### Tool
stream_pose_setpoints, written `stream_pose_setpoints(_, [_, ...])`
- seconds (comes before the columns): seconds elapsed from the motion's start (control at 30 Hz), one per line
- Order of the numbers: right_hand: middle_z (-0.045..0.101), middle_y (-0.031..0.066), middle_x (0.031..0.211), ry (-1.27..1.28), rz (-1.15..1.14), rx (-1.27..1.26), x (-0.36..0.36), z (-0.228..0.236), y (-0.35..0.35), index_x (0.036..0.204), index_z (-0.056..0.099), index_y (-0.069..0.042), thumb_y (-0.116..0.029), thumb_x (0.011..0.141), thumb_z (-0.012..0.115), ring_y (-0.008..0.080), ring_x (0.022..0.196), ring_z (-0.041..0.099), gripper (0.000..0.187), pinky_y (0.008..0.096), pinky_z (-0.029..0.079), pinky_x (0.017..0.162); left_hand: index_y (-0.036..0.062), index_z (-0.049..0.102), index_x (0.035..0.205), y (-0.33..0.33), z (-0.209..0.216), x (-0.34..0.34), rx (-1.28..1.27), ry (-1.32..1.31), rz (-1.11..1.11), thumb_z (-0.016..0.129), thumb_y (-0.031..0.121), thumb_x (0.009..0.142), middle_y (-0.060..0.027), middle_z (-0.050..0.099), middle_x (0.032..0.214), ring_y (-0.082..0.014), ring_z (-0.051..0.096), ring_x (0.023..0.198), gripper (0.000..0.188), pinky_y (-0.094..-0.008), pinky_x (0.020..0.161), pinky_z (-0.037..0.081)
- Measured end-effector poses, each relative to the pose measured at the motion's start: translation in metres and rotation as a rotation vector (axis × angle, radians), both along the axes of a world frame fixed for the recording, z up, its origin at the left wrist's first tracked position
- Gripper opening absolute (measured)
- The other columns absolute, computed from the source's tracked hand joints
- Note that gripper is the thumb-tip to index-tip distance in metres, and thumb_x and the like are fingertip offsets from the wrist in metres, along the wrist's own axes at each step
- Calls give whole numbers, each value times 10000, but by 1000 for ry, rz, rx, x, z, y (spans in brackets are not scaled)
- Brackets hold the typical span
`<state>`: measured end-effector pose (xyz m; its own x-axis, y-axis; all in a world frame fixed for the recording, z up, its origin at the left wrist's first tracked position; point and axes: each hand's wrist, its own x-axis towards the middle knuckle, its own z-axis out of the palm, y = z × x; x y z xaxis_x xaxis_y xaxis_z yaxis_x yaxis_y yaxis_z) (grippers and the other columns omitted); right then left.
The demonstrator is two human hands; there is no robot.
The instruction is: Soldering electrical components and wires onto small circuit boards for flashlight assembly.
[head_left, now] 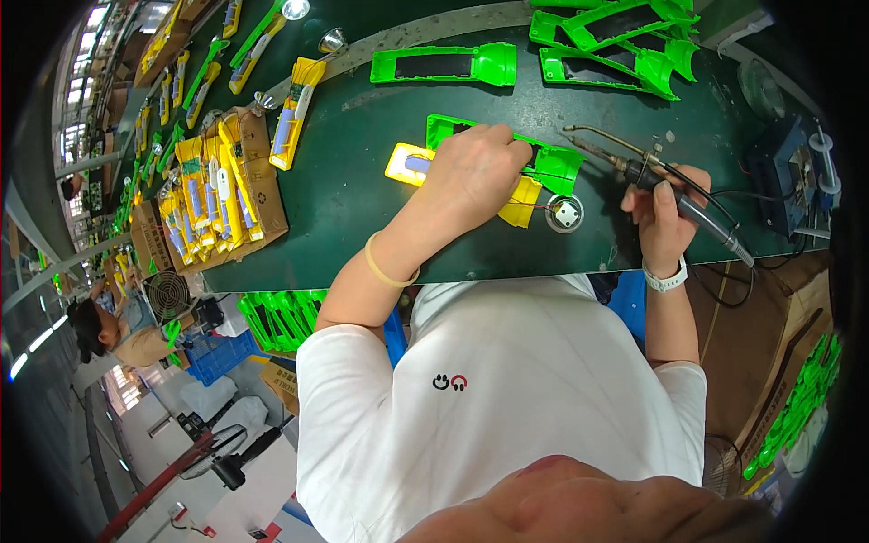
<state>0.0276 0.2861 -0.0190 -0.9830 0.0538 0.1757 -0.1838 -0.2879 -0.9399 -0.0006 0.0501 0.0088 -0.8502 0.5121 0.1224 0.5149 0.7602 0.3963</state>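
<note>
My left hand (480,167) is curled over a green plastic flashlight shell (557,167) and a yellow flashlight housing (405,164), both lying on the bench; its fingertips are hidden, so I cannot make out what they pinch. A round reflector lamp with a white plate (568,214) lies by the housing's right end, with thin red wires running to it. In my right hand (668,204) is a soldering iron (681,201) with a black handle. Its tip points up and left, just right of the green shell and apart from it. A thin metal tube runs alongside the iron.
The dark green bench (344,199) holds a green shell (444,65) and a stack of shells (620,45) at the back. Left stands a cardboard box (262,172) of yellow housings. A blue soldering station (780,167) sits right, its cable near my wrist. A co-worker (122,330) is far left.
</note>
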Motion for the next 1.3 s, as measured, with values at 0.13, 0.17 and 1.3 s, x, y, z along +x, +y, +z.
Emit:
stream_pose_setpoints(0.13, [574, 168, 907, -1, 97, 10, -9, 7, -17, 1026, 356, -31, -74, 869, 533, 210, 666, 622, 240, 264, 495, 570, 50, 580, 722, 0, -1, -1, 1, -10, 4, 596, 60, 669, -99, 520, 690, -284, 541, 668, 56, -378, 581, 442])
stream_pose_setpoints(0.17, [568, 160, 915, 11, 83, 22, -11, 7, -22, 1041, 352, -28, -58, 874, 519, 222, 690, 631, 238, 280, 514, 624, 49, 578, 719, 0, -1, -1, 2, -10, 2, 592, 60, 670, -101, 520, 692, -286, 541, 671, 52, -381, 582, 442])
stream_pose_setpoints(1.3, [469, 43, 816, -217, 154, 75, -10, 4, -83, 971, 386, -36, -23, 819, 595, 85, 590, 530, 258, 199, 448, 507, 49, 634, 728, -79, 1, -14, 185, -1, 5, 634, 46, 681, -83, 510, 741, -241, 528, 687, 47, -331, 611, 466])
